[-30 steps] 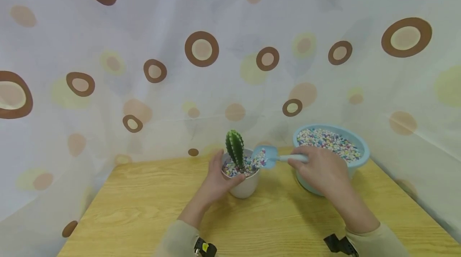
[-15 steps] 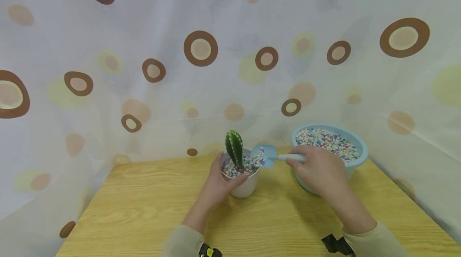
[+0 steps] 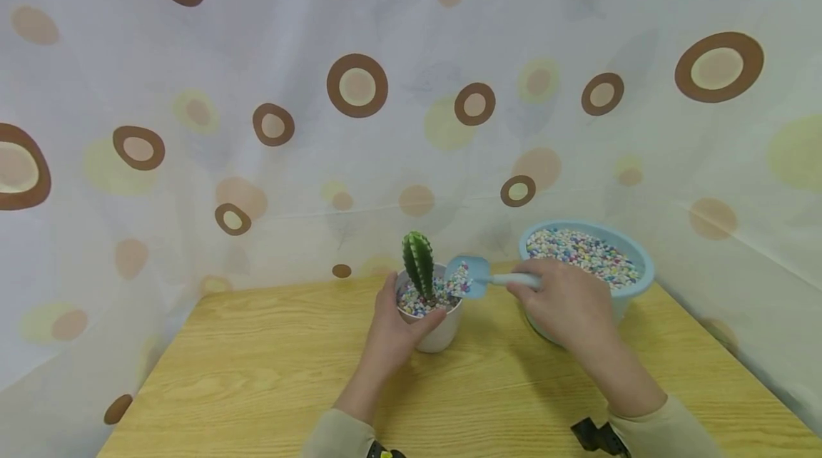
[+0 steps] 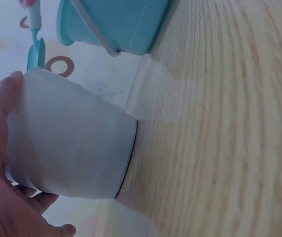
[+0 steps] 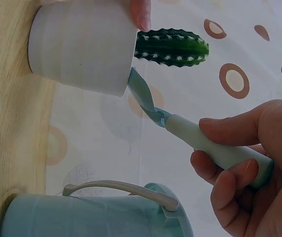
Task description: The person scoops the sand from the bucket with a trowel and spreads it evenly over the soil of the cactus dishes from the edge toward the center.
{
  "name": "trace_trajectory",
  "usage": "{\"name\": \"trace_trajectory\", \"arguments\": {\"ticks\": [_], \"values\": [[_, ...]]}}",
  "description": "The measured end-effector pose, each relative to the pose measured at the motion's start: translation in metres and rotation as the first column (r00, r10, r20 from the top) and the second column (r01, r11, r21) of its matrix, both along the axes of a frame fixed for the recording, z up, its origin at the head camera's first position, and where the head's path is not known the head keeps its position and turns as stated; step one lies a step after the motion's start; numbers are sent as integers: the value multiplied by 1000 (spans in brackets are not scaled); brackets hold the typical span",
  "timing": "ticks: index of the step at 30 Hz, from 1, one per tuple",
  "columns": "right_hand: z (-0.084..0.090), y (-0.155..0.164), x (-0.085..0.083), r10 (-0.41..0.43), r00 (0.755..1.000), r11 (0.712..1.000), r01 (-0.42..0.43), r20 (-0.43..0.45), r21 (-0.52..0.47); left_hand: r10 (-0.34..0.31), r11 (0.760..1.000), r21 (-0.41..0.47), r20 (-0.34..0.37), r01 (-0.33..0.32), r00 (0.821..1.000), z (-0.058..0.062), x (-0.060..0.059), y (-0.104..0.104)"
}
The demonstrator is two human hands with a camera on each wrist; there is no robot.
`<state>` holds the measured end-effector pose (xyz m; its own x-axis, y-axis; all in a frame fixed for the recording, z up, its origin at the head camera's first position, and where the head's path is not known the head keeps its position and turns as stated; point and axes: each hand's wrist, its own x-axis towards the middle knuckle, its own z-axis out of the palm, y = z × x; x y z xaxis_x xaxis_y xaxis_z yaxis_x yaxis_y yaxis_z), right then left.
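Head view: my left hand (image 3: pixel 393 329) wraps the near-left side of the white pot (image 3: pixel 439 333), fingers curled round the wall, thumb up at the rim. Pot stands upright on the wooden table (image 3: pixel 257 372), roughly centre, with the cactus (image 3: pixel 418 263) upright in it and coloured pebbles (image 3: pixel 417 301) around its base. My right hand (image 3: pixel 565 304) is clamped on the handle of the blue scoop (image 3: pixel 472 277). Scoop's long axis runs almost level, right to left, from my right hand toward the pot; its blade sits at the pot's right rim, just beside the cactus, with pebbles on it. Blade looks tipped toward the pot, but I can't tell whether it touches the rim from here.

Right wrist view: fingers (image 5: pixel 229 192) and thumb pinch the scoop handle (image 5: pixel 215 148), and the blade tip meets the pot's rim edge (image 5: pixel 128 74).

Blue bowl (image 3: pixel 632 262) of pebbles sits right of the pot, behind my right hand, apart from the pot. So the pot lies left of the scoop hand, and the left hand is the one already on it.
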<state>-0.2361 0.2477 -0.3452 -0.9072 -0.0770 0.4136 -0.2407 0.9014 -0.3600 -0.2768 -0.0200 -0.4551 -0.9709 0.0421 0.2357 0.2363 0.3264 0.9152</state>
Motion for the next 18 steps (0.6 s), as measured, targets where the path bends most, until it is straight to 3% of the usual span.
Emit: {"name": "trace_trajectory", "arguments": {"ticks": [9,18], "values": [[-1,-4,2,7,1000,1000,-7,-30,2,55,998,-24,34,-54,998,1,3,5],[-1,-7,2,-10,1000,1000,10,-29,10,98,994,-43,11,-97,995,0,4,8]]}}
